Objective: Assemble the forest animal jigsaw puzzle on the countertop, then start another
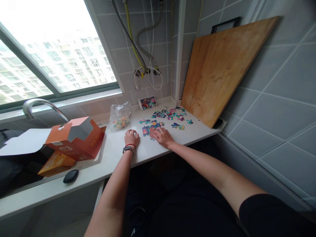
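Note:
On the white counter, my right hand (163, 137) reaches over a small joined patch of jigsaw puzzle (145, 131), its bent fingers pressed onto a reddish-brown puzzle piece (152, 132) at the patch's edge. The fingertips partly cover that piece. My left hand (131, 137) rests on the counter left of the patch, fingers loosely bent and slightly apart, with nothing visible in it. Behind and to the right lie several loose and joined puzzle pieces (178, 126), and a larger spread of pieces (170, 114). A picture card (148, 103) leans against the wall.
A clear plastic bag (120, 117) of pieces stands behind my left hand. Further left, an opened orange box (76, 141) sits over the sink beside a faucet (44, 102). A black rounded object (70, 176) lies near the front edge. A wooden board (222, 65) leans at right.

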The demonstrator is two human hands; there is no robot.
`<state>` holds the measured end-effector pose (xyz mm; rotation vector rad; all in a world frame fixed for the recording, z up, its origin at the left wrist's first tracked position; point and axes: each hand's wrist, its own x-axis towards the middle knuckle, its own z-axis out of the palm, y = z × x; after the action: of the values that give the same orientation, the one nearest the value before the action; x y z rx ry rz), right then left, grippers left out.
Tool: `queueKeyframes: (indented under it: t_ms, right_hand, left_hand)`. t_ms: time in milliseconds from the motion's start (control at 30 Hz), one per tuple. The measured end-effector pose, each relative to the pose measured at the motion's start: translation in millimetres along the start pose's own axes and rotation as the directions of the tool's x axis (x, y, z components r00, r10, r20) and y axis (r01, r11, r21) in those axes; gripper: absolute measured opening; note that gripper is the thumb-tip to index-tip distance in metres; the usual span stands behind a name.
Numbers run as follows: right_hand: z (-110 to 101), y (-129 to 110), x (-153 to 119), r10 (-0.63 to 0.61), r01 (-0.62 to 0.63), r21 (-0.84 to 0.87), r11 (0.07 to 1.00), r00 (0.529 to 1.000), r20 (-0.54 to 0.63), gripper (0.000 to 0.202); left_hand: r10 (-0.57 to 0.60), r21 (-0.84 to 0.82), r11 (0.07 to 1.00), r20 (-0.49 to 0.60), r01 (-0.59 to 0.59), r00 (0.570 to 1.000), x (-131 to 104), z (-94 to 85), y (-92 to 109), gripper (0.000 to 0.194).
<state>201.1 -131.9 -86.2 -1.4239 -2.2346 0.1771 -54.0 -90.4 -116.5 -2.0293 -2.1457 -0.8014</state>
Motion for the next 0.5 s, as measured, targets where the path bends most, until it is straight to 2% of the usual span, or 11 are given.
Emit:
queueKeyframes:
  t_ms: [500]
  right_hand:
    - [-2.4,-1.8,0.4,0.023,-0.019,-0.062,0.998,0.998,0.056,0.032]
  left_hand:
    - [-0.011,0.002,1.0,0.047,0.011,0.999,-0.2,-3.5,2.0,0.024]
